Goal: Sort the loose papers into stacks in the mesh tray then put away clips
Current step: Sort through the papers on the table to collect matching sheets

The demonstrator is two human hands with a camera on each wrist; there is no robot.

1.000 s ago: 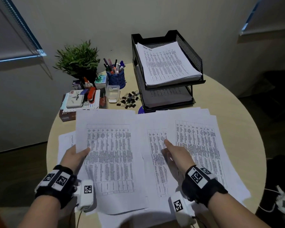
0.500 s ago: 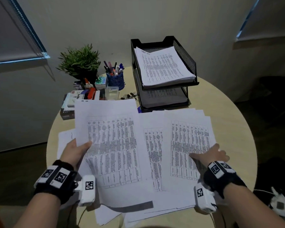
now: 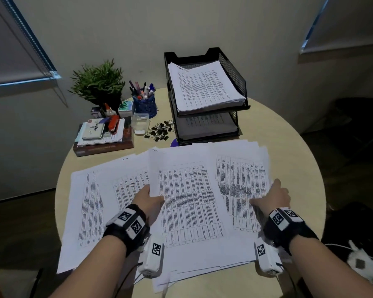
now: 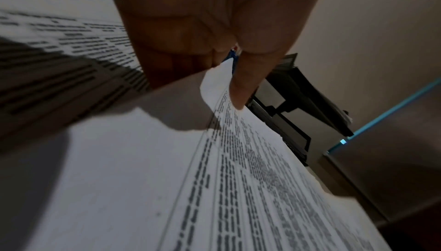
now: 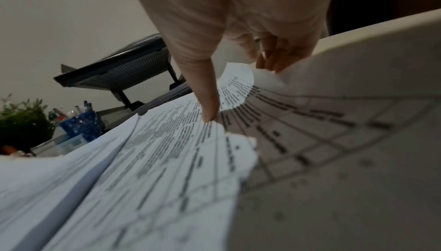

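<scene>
- From the head camera I see my left hand point(image 3: 148, 200) holding the left edge of the middle sheaf of printed sheets point(image 3: 187, 203), thumb on top and fingers tucked under
- My right hand point(image 3: 271, 197) grips the right edge of the right-hand sheaf point(image 3: 241, 181), thumb lying across the print
- The loose papers point(image 3: 99, 201) fan over the near half of the round table point(image 3: 289, 134); more sheets lie flat to the left of my left hand
- The black two-tier mesh tray point(image 3: 233, 72) stands at the far side, a stack in the top tier and another in the lower one
- The binder clips point(image 3: 159, 131) lie in a loose pile just left of the tray, beside a clear plastic box point(image 3: 140, 123)
- Only the head view shows the clips, the potted plant point(image 3: 98, 82), the blue pen cup point(image 3: 144, 103) and the pile of books and stationery point(image 3: 103, 134)
- The left wrist camera adds what the head view hides: the sheet's edge is curled up between thumb and fingers, with the tray's dark frame behind
- The right wrist camera shows the thumb tip pressed on the print while the curled fingers lift the sheaf's edge; it catches the tray from below, plus the pen cup and the plant
</scene>
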